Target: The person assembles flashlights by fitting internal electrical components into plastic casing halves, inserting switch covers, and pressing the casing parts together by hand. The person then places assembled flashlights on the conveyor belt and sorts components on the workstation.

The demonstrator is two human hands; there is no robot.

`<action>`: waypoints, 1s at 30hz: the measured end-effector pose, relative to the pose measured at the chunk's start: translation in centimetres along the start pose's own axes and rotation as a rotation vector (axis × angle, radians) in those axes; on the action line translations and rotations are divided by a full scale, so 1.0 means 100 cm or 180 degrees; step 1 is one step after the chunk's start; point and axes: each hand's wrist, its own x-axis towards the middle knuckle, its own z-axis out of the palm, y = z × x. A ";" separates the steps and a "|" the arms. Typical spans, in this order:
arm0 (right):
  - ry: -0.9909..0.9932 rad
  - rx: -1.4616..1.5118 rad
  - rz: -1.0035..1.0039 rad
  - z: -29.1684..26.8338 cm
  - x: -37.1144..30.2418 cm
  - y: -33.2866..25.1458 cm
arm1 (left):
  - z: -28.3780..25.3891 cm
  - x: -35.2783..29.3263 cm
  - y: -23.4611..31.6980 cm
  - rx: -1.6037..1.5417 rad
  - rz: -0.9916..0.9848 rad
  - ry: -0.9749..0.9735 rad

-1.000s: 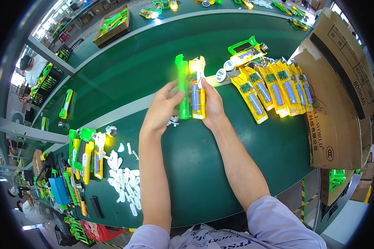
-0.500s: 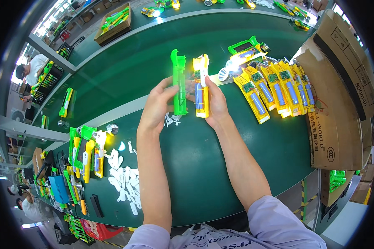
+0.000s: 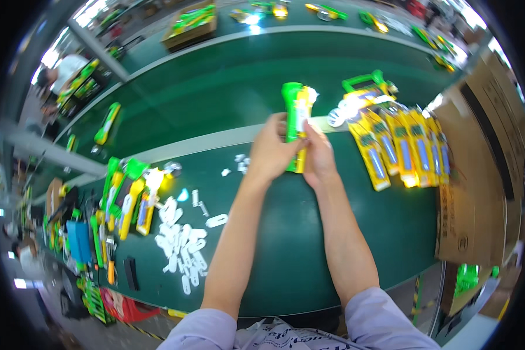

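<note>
Here's the torch (image 3: 294, 108) over the surface's (image 3: 294, 233) far edge, left of the yellow shells (image 3: 395, 137), your left hand (image 3: 268, 149) and right hand (image 3: 321, 154) clamped on it! Blur hides the seam; steady now, best keep green half (image 3: 291, 119) square to yellow half (image 3: 301, 160), squeezing evenly.

Pale lavender sleeves (image 3: 385, 319), dark-printed shirt front (image 3: 286, 339).
</note>
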 end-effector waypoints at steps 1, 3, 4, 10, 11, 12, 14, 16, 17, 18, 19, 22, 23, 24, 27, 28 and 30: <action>0.0262 -0.0113 0.0079 -0.006 0.000 0.000 | 0.001 0.000 0.001 -0.0032 0.0034 0.0014; 0.0302 -0.0211 0.0183 -0.010 -0.003 -0.010 | 0.004 -0.001 0.007 -0.0105 0.0137 0.0074; 0.0191 -0.0213 0.0167 -0.010 -0.009 -0.019 | 0.009 -0.002 0.007 -0.0198 0.0205 0.0011; -0.0448 -0.0086 0.0287 0.008 -0.010 -0.010 | -0.002 -0.005 -0.003 -0.0201 0.0067 0.0245; -0.0373 -0.0070 0.0287 0.009 -0.009 -0.010 | -0.004 -0.007 -0.002 -0.0180 0.0034 0.0251; -0.0260 -0.0048 0.0266 0.007 -0.010 -0.012 | -0.002 -0.009 0.001 -0.0158 -0.0002 0.0212; -0.0309 0.0020 0.0144 -0.007 -0.005 -0.015 | -0.002 -0.013 0.010 -0.0483 0.0112 0.0246; -0.0612 0.0276 0.0347 -0.017 0.003 -0.020 | -0.015 -0.022 0.031 -0.0926 0.0129 0.0127; -0.0703 0.0272 0.0436 -0.018 0.002 -0.016 | -0.029 -0.036 0.040 -0.1087 0.0134 0.0156; -0.0456 0.0129 0.0372 -0.017 0.003 -0.014 | -0.046 -0.049 0.044 -0.1098 0.0146 0.0285; -0.0187 -0.0038 0.0293 -0.015 0.004 -0.015 | -0.065 -0.064 0.047 -0.1318 0.0394 0.0383; -0.0223 -0.0233 0.0272 -0.004 0.007 -0.008 | -0.144 -0.156 0.065 -0.0779 0.0736 0.1279; -0.0233 -0.0235 0.0272 -0.004 0.008 -0.009 | -0.171 -0.194 0.073 -0.0273 0.0639 0.1499; -0.0247 -0.0226 0.0258 -0.001 0.008 -0.010 | -0.197 -0.226 0.063 -0.0271 0.0713 0.1706; -0.0139 -0.0411 0.0247 0.004 0.001 -0.013 | -0.252 -0.337 0.057 0.0229 0.0458 0.2822; -0.0081 -0.0454 0.0173 0.009 0.001 -0.009 | -0.268 -0.375 0.044 0.0326 0.0225 0.3274; -0.0209 -0.0524 0.0193 0.000 0.007 -0.005 | -0.290 -0.448 0.014 0.0243 -0.0168 0.4144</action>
